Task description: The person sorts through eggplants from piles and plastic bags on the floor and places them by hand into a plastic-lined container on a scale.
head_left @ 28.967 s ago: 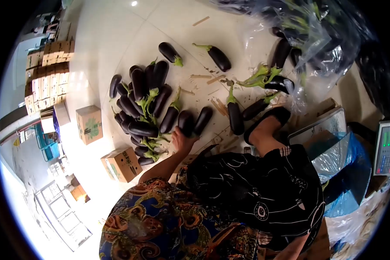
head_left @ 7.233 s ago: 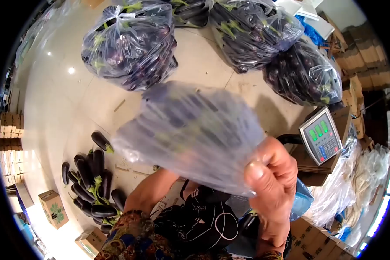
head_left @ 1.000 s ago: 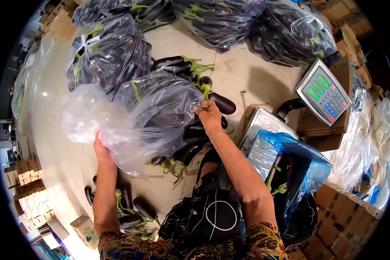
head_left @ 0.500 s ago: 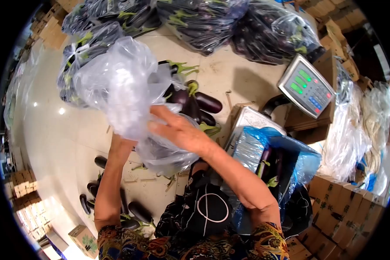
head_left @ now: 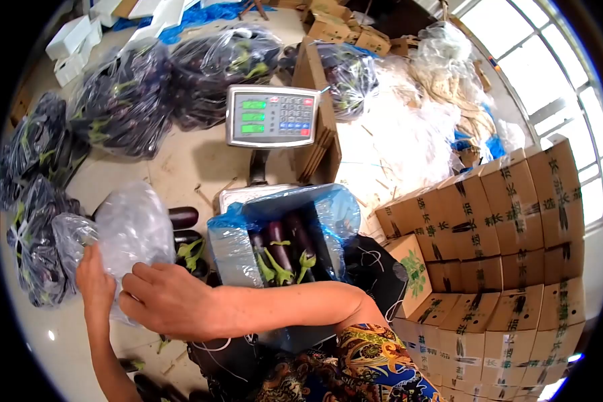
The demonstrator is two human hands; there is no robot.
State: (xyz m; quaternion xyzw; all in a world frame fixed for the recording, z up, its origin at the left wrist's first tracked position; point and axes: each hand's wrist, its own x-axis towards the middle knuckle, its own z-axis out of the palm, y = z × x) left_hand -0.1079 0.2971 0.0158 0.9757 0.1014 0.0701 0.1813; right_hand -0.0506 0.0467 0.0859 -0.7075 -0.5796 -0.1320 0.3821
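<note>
My left hand (head_left: 95, 278) is closed with its thumb up, gripping one edge of a clear plastic bag (head_left: 137, 224). Bent fingers of my right hand (head_left: 161, 295) pinch the near side of the same bag, which hangs puffed and crumpled over the floor. Just right of the bag, loose eggplants (head_left: 183, 218) lie on the tiles, partly hidden by it. Below my right forearm's far side, a box lined with blue plastic (head_left: 231, 248) holds several eggplants (head_left: 278, 244). The box rests on a scale platform (head_left: 258, 193), and the scale's display (head_left: 273, 115) shows lit green digits.
Large clear bags filled with eggplants (head_left: 124, 100) stand along the back and left. Stacked printed cartons (head_left: 479, 221) form a wall at the right. Flattened cardboard (head_left: 318, 114) leans beside the scale, near loose plastic sheeting (head_left: 409, 134). More eggplants (head_left: 147, 388) lie at the lower left.
The view has swung to the right, bringing the carton stacks and window into sight. Both hands still hold the plastic bag, and my left hand's grip now shows.
</note>
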